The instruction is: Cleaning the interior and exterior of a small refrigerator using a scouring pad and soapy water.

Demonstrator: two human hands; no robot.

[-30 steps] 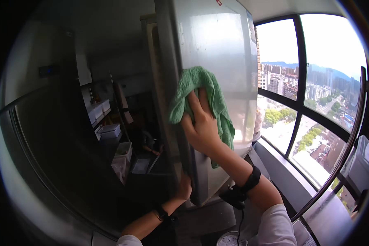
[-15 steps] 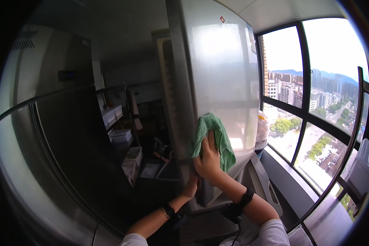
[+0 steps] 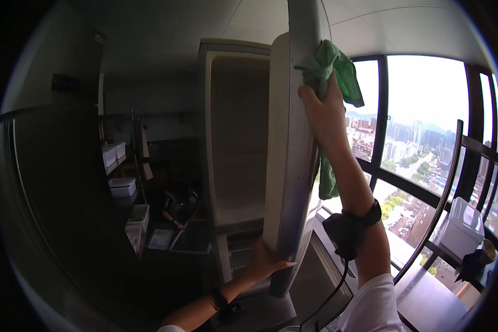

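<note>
Window (image 3: 426, 138) glare right; dim, fisheye-bent left.

Daylight pours through tall dark-framed windows (image 3: 426, 144) on the right, looking out over a city, while the room's left stays dim, with shelves (image 3: 122, 182) of white bins against a grey wall under a pale panelled ceiling (image 3: 371, 27).
</note>
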